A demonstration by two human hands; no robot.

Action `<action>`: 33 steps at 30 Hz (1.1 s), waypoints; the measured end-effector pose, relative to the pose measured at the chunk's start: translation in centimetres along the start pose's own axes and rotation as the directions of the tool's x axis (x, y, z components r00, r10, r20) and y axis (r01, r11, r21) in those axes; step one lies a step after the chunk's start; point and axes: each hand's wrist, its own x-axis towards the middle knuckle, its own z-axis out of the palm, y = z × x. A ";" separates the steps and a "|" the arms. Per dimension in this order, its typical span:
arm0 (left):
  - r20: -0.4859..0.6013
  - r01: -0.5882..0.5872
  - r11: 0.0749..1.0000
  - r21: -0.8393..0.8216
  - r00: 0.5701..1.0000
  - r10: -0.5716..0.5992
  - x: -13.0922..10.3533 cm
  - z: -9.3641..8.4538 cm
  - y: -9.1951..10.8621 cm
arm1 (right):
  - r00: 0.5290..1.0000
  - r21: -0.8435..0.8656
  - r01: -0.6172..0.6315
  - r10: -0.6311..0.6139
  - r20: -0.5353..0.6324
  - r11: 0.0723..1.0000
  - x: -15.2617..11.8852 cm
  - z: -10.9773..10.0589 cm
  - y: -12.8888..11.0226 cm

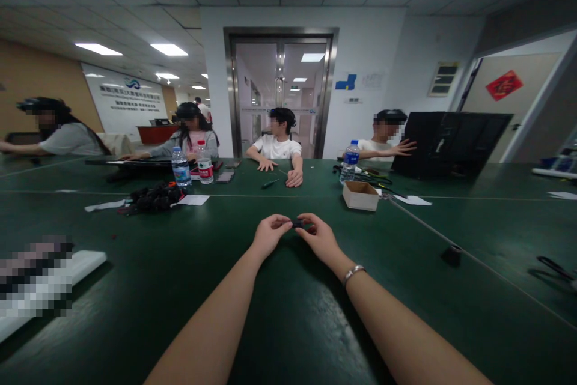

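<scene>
Both my hands meet over the green table (189, 265), pinching a small dark object (297, 224) between them. My left hand (271, 235) grips its left end with thumb and fingertips. On the other end, the thumb and fingers of my right hand (321, 236) are closed; a silver band circles that wrist. The object is black and short, and its kind is too small to make out. Fingertips hide both its ends.
Farther back lie a bundle of black cables (155, 197), a small open cardboard box (360, 196), water bottles (181, 167) and a screwdriver (270, 184). A black cap-like piece (452, 255) sits at right, a white slab-like object (67, 280) at left. Several people sit around the table.
</scene>
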 end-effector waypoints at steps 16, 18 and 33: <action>0.025 0.030 0.999 0.024 0.999 -0.031 0.4 0.0 -0.9 | 1.000 0.046 0.005 -0.006 0.013 0.999 0.1 0.0 0.2; 0.024 0.021 0.999 0.027 0.999 -0.021 0.4 -0.1 -0.8 | 1.000 0.043 -0.006 0.006 0.018 0.999 0.1 0.0 0.2; 0.110 -0.017 0.992 -0.124 0.993 0.031 0.1 -0.3 -0.6 | 0.987 0.017 -0.136 0.134 0.094 0.991 0.3 -0.3 -0.2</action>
